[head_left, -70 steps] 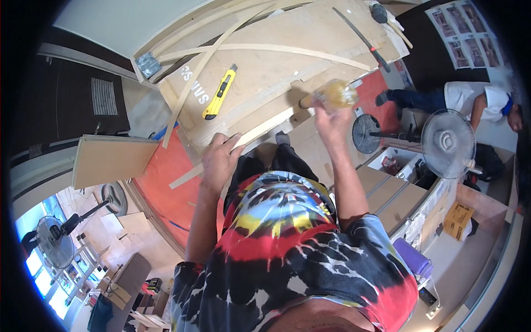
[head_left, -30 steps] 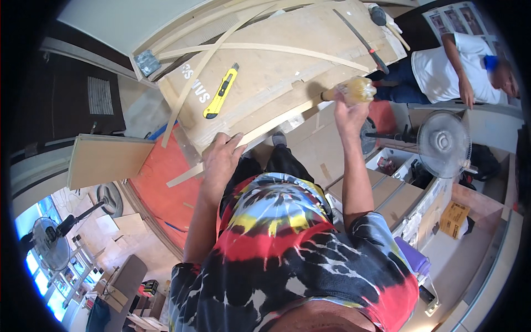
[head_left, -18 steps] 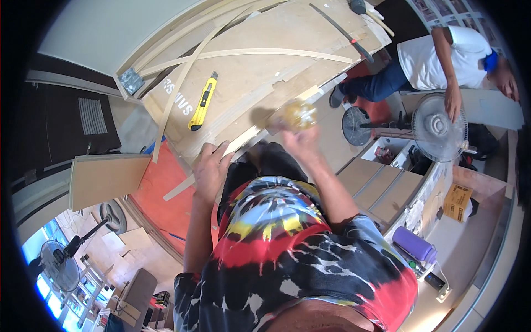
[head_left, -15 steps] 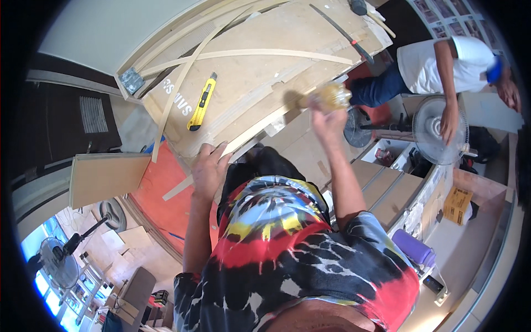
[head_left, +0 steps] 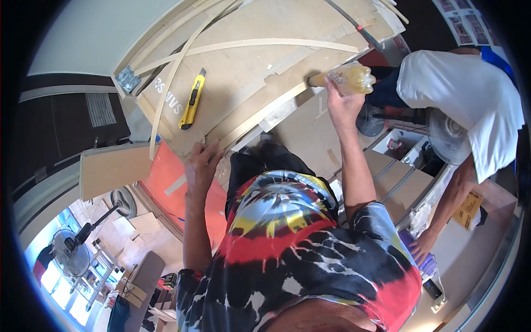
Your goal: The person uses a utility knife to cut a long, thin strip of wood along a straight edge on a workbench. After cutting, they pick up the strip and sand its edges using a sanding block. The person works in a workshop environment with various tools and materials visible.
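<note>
In my right hand (head_left: pixel 344 108) is a clear plastic bottle (head_left: pixel 354 79) with yellowish contents. It lies tipped over, its base to the right and its neck against a narrow wood strip (head_left: pixel 271 108) along the near edge of the workbench (head_left: pixel 243 77). My left hand (head_left: pixel 202 166) is at the strip's left end, fingers bent around the edge; the exact grip is partly hidden. A yellow utility knife (head_left: pixel 193 99) rests on the bench top, beyond my left hand.
Long thin wood strips (head_left: pixel 265 43) cross the bench, with a handsaw (head_left: pixel 359 27) at its far right. On the right, a co-worker in a white shirt (head_left: pixel 459 94) bends over, hand on a purple roll (head_left: pixel 415 252). A standing fan (head_left: pixel 448 133) is close by.
My right hand and the bottle have shifted right, and the bottle now lies along the strip's edge. The co-worker has bent down and reached to the purple roll.
</note>
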Demonstrator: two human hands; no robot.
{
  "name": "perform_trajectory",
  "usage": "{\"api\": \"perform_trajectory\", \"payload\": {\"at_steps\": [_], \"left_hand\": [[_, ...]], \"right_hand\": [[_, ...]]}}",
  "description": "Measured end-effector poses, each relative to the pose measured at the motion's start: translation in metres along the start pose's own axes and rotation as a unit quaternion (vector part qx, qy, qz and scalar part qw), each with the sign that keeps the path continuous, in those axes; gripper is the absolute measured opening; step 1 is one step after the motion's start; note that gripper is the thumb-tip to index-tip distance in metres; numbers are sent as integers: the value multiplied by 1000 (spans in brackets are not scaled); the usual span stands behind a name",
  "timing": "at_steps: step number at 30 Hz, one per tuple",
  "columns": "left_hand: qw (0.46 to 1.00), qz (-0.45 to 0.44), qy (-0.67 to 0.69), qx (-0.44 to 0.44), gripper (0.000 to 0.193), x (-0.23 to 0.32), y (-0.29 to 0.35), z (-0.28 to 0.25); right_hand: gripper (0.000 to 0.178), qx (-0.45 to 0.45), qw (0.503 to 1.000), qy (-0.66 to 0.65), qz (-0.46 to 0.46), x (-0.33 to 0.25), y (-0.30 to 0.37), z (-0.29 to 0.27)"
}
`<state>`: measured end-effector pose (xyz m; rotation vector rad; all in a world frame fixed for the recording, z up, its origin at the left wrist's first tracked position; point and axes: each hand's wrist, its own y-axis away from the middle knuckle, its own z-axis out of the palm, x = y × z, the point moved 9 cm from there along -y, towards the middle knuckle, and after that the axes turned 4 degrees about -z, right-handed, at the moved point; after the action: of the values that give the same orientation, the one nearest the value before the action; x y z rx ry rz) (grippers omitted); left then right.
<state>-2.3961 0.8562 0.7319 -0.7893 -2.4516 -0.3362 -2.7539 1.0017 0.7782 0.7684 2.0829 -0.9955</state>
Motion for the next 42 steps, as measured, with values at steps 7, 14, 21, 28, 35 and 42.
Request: {"api": "perform_trajectory", "payload": {"at_steps": [7, 14, 21, 28, 35, 42], "left_hand": [[1000, 23, 12, 17, 34, 0, 6, -1], [998, 52, -3, 38, 35, -4, 4, 1], [998, 56, 27, 22, 35, -1, 6, -1], [997, 68, 17, 25, 36, -1, 8, -2], [998, 53, 20, 30, 35, -3, 8, -4], [999, 27, 37, 2, 33, -7, 6, 4]], "right_hand": [[24, -66, 992, 18, -110, -47, 51, 32], [21, -48, 993, -73, 84, -32, 36, 34], [49, -166, 986, -14, -11, -76, 122, 95], [30, 33, 999, 35, 15, -21, 13, 8], [26, -34, 978, 116, -170, -77, 52, 32], [31, 9, 999, 39, -8, -27, 29, 12]]}}
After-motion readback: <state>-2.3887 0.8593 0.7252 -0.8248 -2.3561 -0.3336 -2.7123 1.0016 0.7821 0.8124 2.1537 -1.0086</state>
